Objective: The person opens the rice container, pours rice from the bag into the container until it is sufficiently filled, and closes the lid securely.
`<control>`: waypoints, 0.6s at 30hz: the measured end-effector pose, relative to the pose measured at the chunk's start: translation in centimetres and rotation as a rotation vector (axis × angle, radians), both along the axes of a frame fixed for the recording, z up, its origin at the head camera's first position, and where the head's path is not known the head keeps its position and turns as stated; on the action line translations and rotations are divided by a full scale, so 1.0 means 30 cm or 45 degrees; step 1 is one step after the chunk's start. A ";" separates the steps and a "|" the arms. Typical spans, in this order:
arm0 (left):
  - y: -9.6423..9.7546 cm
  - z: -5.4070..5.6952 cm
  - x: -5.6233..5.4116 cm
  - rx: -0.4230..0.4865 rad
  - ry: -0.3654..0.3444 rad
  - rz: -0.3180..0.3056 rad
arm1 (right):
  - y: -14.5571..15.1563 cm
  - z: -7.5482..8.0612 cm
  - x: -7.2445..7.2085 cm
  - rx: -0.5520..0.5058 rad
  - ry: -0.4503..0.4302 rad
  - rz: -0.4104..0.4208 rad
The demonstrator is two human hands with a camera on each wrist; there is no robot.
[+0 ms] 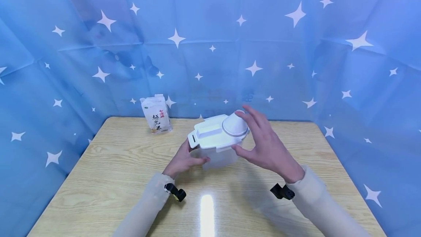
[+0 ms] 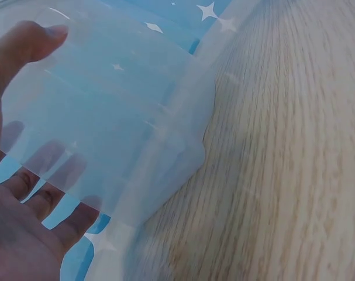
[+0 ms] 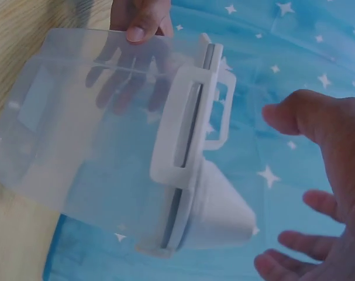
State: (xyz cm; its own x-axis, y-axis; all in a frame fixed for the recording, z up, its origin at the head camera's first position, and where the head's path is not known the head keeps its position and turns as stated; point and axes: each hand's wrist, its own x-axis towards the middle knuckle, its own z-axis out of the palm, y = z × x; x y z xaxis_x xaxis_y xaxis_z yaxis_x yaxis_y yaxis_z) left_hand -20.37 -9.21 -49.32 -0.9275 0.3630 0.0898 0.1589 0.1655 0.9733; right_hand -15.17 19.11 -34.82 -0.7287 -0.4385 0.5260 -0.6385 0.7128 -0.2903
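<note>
My left hand (image 1: 185, 161) grips a translucent storage container (image 1: 219, 159) by its left side, the thumb on the near face and the fingers spread behind it, visible through the plastic (image 2: 136, 111). On top is a white lid (image 1: 208, 131) with side clips and a raised handle (image 3: 225, 108). A white cone-shaped cap (image 1: 235, 124) rises from the lid's right end. Beside this cap, my right hand (image 1: 267, 145) is spread with thumb and fingers apart. In the right wrist view its fingertips are apart from the cap, and nothing is in its grasp.
Behind and to the left, a white rice bag (image 1: 157, 115) with red and black writing stands near the back edge of the wooden table (image 1: 115, 178). A blue star-patterned cloth (image 1: 210, 17) hangs behind and at both sides.
</note>
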 end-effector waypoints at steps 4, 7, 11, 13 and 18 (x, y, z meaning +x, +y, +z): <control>-0.005 -0.005 -0.003 -0.006 0.009 -0.005 | -0.019 0.015 0.011 0.088 0.024 0.078; -0.010 -0.009 -0.004 0.013 0.032 -0.005 | -0.039 0.018 0.018 0.174 0.013 0.145; -0.013 -0.012 -0.004 0.030 0.045 -0.007 | -0.062 0.013 0.022 0.279 -0.016 0.213; -0.013 -0.013 -0.004 0.025 0.042 -0.009 | -0.071 0.009 0.020 0.321 -0.023 0.240; -0.007 -0.016 -0.009 0.019 0.047 -0.043 | -0.085 -0.020 0.005 0.396 0.021 0.299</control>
State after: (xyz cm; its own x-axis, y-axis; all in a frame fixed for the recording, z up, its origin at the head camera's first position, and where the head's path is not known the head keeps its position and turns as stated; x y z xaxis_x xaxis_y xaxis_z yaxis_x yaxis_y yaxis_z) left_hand -20.65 -9.43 -49.81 -0.9107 0.3923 0.1294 0.2002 0.1451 0.9689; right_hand -15.03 16.56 -35.43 -0.5821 -0.7327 0.3525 -0.7975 0.5991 -0.0717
